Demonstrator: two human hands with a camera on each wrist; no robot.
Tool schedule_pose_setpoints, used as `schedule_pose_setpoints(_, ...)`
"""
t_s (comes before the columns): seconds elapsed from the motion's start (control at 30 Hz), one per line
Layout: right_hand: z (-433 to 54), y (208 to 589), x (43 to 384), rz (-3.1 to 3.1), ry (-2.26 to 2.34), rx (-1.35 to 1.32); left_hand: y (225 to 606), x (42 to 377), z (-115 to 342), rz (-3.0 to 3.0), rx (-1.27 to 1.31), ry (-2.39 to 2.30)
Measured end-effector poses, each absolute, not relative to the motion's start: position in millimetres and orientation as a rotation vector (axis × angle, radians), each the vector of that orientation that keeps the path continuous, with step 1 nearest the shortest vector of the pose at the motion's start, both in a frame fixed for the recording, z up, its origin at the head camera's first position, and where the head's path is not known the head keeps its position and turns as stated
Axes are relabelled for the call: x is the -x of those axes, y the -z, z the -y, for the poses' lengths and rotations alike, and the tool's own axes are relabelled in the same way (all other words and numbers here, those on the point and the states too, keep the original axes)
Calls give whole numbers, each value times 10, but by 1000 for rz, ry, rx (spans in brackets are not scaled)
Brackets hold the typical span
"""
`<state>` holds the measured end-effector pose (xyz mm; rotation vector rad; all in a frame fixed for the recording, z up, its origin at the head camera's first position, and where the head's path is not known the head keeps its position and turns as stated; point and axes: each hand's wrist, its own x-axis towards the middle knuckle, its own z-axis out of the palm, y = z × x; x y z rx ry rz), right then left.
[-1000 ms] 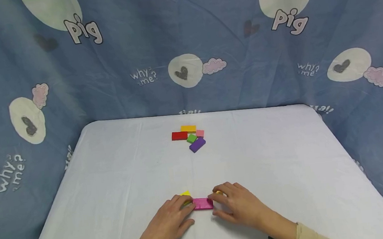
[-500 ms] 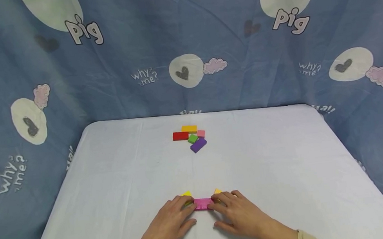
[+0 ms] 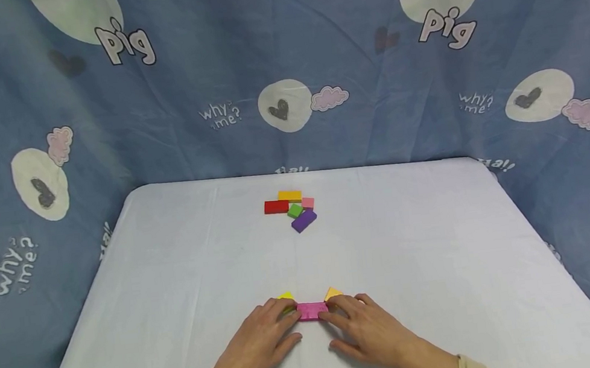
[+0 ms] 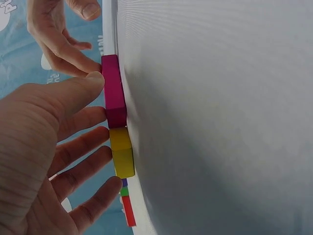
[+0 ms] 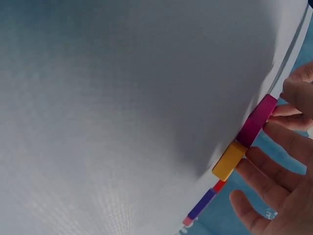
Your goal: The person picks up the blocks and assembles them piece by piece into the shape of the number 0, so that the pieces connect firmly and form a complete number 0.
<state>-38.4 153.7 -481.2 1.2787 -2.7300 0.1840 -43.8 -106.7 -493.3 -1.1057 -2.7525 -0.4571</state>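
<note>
Left hand [image 3: 259, 338] and right hand [image 3: 368, 328], fingers loosely spread, touch opposite ends of the magenta block [image 3: 311, 311], its long axis running left-right, nearly parallel to the table [image 3: 422, 242]'s far edge.

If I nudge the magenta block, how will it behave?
The magenta block looks rigid, its edges being straight. It should slide rather than roll, given its flat faces. Tipping seems unlikely, as it lies long side down.

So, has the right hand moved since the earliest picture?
Yes: in the head view, the right hand has drawn its fingers slightly back, farther from the purple block, which stays put.
</note>
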Motion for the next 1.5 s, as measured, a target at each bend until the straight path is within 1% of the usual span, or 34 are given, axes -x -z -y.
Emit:
schedule_pose_setpoints(0.3, -1531, 4786, 409, 2718, -162, -1273, 4877, 500, 1108, 2745, 1120, 508)
schedule_pose_setpoints(0.4, -1527, 4780, 420, 2708, -159, -1274, 4828, 552, 1131, 2770, 1063, 534)
schedule_pose_setpoints(0.6, -1519, 4766, 436, 2724, -163, -1270, 4771, 758, 1200, 2734, 870, 611)
schedule_pose_setpoints(0.9, -1522, 4773, 446, 2744, -171, -1270, 4808, 1094, 1231, 2675, 790, 618)
schedule_pose_setpoints(1.17, -1532, 4814, 422, 2740, -196, -1280, 4822, 1244, 1164, 2818, 646, 600)
schedule_pose_setpoints(1.5, -1554, 4838, 400, 2747, -196, -1282, 4914, 1540, 1186, 2858, 544, 660)
